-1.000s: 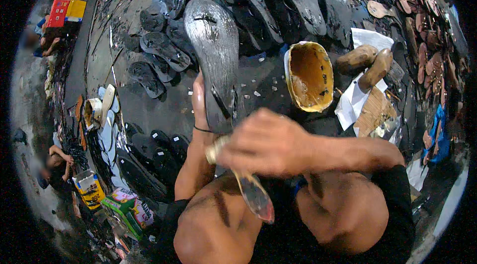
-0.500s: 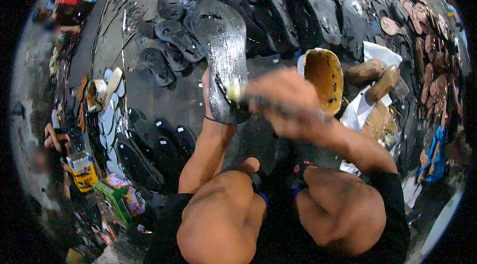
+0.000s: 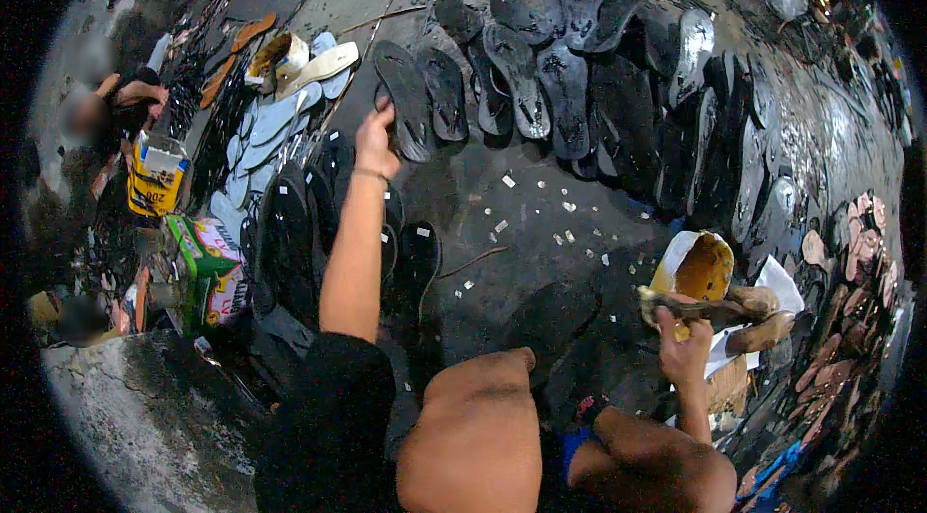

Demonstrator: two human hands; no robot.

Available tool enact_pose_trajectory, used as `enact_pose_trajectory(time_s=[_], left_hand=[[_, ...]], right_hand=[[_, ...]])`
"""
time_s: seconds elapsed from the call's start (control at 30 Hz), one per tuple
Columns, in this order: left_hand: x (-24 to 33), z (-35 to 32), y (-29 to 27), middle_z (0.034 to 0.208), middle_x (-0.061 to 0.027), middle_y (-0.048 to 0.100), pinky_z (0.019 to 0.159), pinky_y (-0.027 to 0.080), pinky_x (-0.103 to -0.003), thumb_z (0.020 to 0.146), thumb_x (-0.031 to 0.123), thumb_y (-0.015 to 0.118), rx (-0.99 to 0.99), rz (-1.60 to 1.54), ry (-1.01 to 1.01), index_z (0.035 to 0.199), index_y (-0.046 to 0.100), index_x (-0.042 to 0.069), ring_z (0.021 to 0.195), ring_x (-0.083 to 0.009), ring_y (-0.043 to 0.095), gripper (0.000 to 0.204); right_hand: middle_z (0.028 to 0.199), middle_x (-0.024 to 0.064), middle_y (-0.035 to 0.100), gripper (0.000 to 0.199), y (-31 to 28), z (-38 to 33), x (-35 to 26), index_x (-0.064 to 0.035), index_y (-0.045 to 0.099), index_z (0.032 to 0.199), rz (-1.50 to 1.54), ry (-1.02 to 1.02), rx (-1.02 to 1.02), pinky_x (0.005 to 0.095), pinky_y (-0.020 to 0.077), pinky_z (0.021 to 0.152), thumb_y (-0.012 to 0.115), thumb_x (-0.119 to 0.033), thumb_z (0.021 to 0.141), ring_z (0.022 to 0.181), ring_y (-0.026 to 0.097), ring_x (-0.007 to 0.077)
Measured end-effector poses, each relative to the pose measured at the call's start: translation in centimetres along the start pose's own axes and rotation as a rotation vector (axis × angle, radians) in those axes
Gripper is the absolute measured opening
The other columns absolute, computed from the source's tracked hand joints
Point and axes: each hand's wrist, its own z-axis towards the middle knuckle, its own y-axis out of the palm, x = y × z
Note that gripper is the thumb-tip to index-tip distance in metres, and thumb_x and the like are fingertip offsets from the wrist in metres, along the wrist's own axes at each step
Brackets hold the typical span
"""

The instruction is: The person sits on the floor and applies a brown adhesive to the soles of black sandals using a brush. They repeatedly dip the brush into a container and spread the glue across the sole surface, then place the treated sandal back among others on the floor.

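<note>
Left fingers (image 3: 382, 117) at edge of black sole (image 3: 404, 100), grip unclear; right fingers (image 3: 666, 322) pinch brush (image 3: 691, 305); wide floor (image 3: 526, 254) between.

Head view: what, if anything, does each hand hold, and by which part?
The right hand holds a brush, gripped part unclear. The left hand is at the left edge of a black sole; whether it grips cannot be told.

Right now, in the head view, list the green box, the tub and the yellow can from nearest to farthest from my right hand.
From your right hand:
1. Tub: just beyond it.
2. Green box: far over, left side.
3. Yellow can: also left, past the green box.
</note>
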Motion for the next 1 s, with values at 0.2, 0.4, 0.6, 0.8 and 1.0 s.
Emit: enact_pose_trajectory(time_s=[0.2, 0.4, 0.6, 0.8, 1.0], left_hand=[[2.0, 7.2, -13.3, 0.108, -0.0152, 0.07, 0.088, 0.049, -0.037, 0.09, 0.018, 0.066, 0.554, 1.277, -0.005, 0.122, 0.059, -0.008, 0.096, -0.0261, 0.067, 0.042], [3.1, -14.0, -4.5, 0.123, -0.0154, 0.066, 0.094, 0.05, -0.036, 0.096, 0.01, 0.064, 0.397, 1.097, 0.881, 0.124, 0.061, -0.001, 0.111, -0.0261, 0.064, 0.03], [-2.9, -34.7, -11.8, 0.106, -0.0145, 0.06, 0.089, 0.043, -0.047, 0.085, 0.023, 0.072, 0.504, 1.759, 0.54, 0.111, 0.057, 0.003, 0.1, -0.0362, 0.056, 0.036], [1.0, -34.8, -11.9, 0.11, -0.0135, 0.064, 0.092, 0.045, -0.044, 0.083, 0.015, 0.065, 0.26, 1.753, 0.537, 0.121, 0.063, 0.004, 0.101, -0.0347, 0.06, 0.04], [5.8, -34.3, -4.9, 0.115, -0.017, 0.065, 0.098, 0.047, -0.043, 0.08, -0.002, 0.063, 0.074, 1.753, 0.762, 0.112, 0.069, 0.002, 0.111, -0.0336, 0.06, 0.033]], right_hand=[[0.108, 0.0185, 0.07, 0.03, 1.0, 1.0, 5.5, 0.0026, 0.067, 0.116, 0.134, 0.153, 0.162, 0.0396, 0.0486, 0.093, 0.062, -0.023, 0.1, 0.103, 0.066, 0.0278], [0.107, 0.0159, 0.073, 0.032, -0.5, 2.2, 13.5, 0.0006, 0.07, 0.111, -0.32, 0.141, 0.238, 0.0391, 0.0515, 0.089, 0.07, -0.026, 0.094, 0.099, 0.068, 0.0273], [0.096, 0.0211, 0.071, 0.028, -1.6, 0.2, 8.3, 0.0046, 0.068, 0.1, -0.247, 0.042, 0.32, 0.0418, 0.0516, 0.078, 0.069, -0.023, 0.095, 0.081, 0.067, 0.0312], [0.093, 0.0234, 0.07, 0.036, -2.4, -3.9, 9.4, -0.0001, 0.067, 0.108, -0.412, 0.346, 0.11, 0.0457, 0.0507, 0.081, 0.072, -0.032, 0.091, 0.086, 0.067, 0.039], [0.09, 0.028, 0.07, 0.04, -4.1, -4.1, 4.8, -0.0015, 0.071, 0.107, -0.118, 0.392, 0.081, 0.0512, 0.054, 0.077, 0.069, -0.038, 0.09, 0.086, 0.068, 0.0454]])
